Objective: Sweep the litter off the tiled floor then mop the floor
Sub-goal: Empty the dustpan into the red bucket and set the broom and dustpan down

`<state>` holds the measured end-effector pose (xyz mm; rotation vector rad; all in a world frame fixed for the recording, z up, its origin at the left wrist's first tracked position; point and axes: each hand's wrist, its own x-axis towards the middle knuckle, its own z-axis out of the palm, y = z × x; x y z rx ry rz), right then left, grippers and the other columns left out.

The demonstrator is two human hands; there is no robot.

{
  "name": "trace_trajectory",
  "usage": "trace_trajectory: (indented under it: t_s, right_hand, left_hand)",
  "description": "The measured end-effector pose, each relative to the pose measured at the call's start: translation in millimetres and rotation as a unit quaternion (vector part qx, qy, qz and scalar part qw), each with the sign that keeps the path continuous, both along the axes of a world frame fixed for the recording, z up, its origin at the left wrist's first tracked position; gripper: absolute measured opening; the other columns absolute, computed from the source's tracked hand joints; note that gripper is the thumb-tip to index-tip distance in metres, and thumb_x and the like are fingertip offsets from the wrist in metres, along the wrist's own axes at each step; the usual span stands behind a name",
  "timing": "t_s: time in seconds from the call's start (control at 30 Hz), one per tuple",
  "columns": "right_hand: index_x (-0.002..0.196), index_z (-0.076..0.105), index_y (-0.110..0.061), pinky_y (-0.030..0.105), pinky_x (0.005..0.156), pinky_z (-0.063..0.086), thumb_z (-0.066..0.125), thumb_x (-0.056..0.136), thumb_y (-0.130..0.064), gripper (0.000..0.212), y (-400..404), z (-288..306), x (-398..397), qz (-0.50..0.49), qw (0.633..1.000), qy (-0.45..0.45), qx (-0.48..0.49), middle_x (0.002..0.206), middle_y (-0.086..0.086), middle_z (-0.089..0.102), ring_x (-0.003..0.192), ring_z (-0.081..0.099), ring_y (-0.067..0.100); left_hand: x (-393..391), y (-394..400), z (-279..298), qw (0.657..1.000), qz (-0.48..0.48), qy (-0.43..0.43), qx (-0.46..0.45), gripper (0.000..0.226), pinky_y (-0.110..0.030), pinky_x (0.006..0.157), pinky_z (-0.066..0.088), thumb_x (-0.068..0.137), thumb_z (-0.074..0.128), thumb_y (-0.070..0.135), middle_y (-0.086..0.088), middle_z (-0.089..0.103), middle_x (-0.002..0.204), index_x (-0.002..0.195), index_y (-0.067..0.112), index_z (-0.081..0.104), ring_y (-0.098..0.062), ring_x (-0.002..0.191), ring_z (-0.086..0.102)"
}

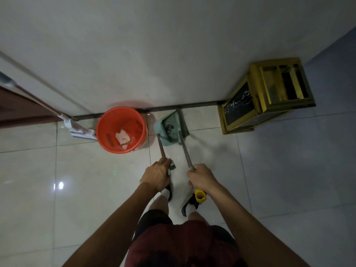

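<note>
My left hand (157, 175) grips the top of the long handle of a green dustpan (169, 130), which stands on the tiled floor (77, 170) against the wall. My right hand (201, 177) grips the broom handle (185, 149), whose yellow end cap (200, 196) sticks out below my fist. The broom head (184, 123) sits behind the dustpan at the wall's foot. An orange bucket (110, 122) to the left holds pink and white paper litter (122, 138). A flat mop (80, 131) leans against the wall left of the bucket.
A gold-framed stand with dark marble panels (267, 97) sits in the right corner. A dark wooden door edge (17, 110) is at the far left. My feet in dark shoes (189, 204) stand just below my hands.
</note>
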<state>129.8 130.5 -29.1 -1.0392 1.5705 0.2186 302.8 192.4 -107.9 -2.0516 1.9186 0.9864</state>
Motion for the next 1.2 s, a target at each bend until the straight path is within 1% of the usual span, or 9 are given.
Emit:
trace_trajectory:
  t_s: [0.2,0.47,0.6,0.67,0.87,0.97,1.03,1.13,1.2]
  right_hand:
    - [0.100,0.062,-0.007,0.033,0.064,0.059,0.053,0.090,-0.019,0.018,19,7,2,0.043,0.999,-0.001,0.009,0.088,0.015,0.070,0.065,0.071,0.026]
    - [0.097,0.060,-0.009,0.033,0.075,0.057,0.052,0.093,-0.015,0.011,36,22,11,0.105,0.994,-0.004,0.005,0.095,0.017,0.072,0.085,0.071,0.030]
    - [0.098,0.060,-0.011,0.024,0.053,0.045,0.053,0.095,-0.016,0.008,39,28,16,0.113,0.994,-0.007,0.005,0.093,0.012,0.072,0.079,0.070,0.026]
    - [0.101,0.061,-0.010,0.022,0.052,0.044,0.053,0.097,-0.017,0.011,40,27,17,0.116,0.993,-0.005,0.006,0.093,0.011,0.072,0.080,0.072,0.025]
    - [0.102,0.064,-0.005,0.036,0.073,0.058,0.053,0.095,-0.015,0.016,31,27,18,0.112,0.993,-0.017,0.013,0.092,0.015,0.072,0.082,0.072,0.029]
    - [0.104,0.065,-0.003,0.033,0.066,0.057,0.052,0.095,-0.014,0.020,26,24,14,0.100,0.995,-0.019,0.021,0.082,0.011,0.070,0.072,0.071,0.025]
    - [0.105,0.066,-0.005,0.031,0.068,0.057,0.050,0.096,-0.015,0.021,24,23,12,0.100,0.995,-0.021,0.021,0.082,0.009,0.070,0.074,0.072,0.024]
    - [0.109,0.065,-0.011,0.041,0.085,0.059,0.051,0.097,-0.023,0.021,23,16,10,0.119,0.993,-0.024,0.009,0.097,0.011,0.071,0.090,0.071,0.027]
    - [0.108,0.065,-0.017,0.042,0.080,0.061,0.052,0.097,-0.031,0.022,22,11,5,0.115,0.992,-0.045,0.001,0.098,0.008,0.071,0.088,0.071,0.024]
  left_hand:
    - [-25,19,-12,1.000,0.022,0.010,-0.009,0.054,-0.039,0.072,0.056,0.084,0.066,0.027,0.000,0.059,0.126,0.134,0.025,0.049,-0.027,0.104,0.063]
    - [-31,29,-16,0.999,0.028,0.022,-0.008,0.062,-0.040,0.086,0.055,0.090,0.065,0.027,-0.005,0.053,0.140,0.147,0.020,0.043,-0.028,0.117,0.060]
    - [-35,30,-12,0.999,0.031,0.027,0.001,0.064,-0.038,0.098,0.050,0.093,0.063,0.020,-0.008,0.045,0.151,0.152,0.017,0.037,-0.028,0.131,0.051]
    - [-35,29,-11,0.999,0.034,0.028,0.006,0.067,-0.038,0.100,0.049,0.093,0.065,0.021,-0.008,0.043,0.153,0.154,0.017,0.035,-0.028,0.133,0.049]
    - [-32,17,-17,0.998,0.023,0.061,0.003,0.076,-0.036,0.086,0.055,0.090,0.067,0.021,-0.005,0.046,0.147,0.156,0.025,0.029,-0.028,0.117,0.059]
    - [-29,13,-27,0.997,-0.009,0.078,0.004,0.086,-0.037,0.077,0.058,0.089,0.066,0.015,-0.002,0.036,0.156,0.157,0.036,0.018,-0.030,0.109,0.062]
    - [-28,11,-30,0.996,-0.026,0.086,0.010,0.089,-0.036,0.076,0.058,0.085,0.068,0.008,0.001,0.030,0.160,0.156,0.039,0.022,-0.031,0.108,0.062]
    - [-23,8,-32,0.994,-0.023,0.109,0.006,0.082,-0.034,0.075,0.057,0.082,0.069,0.005,0.005,0.032,0.158,0.148,0.037,0.035,-0.030,0.105,0.063]
    - [-18,7,-32,0.992,-0.019,0.123,0.004,0.079,-0.032,0.073,0.057,0.080,0.072,0.005,0.006,0.034,0.156,0.144,0.035,0.039,-0.027,0.102,0.064]
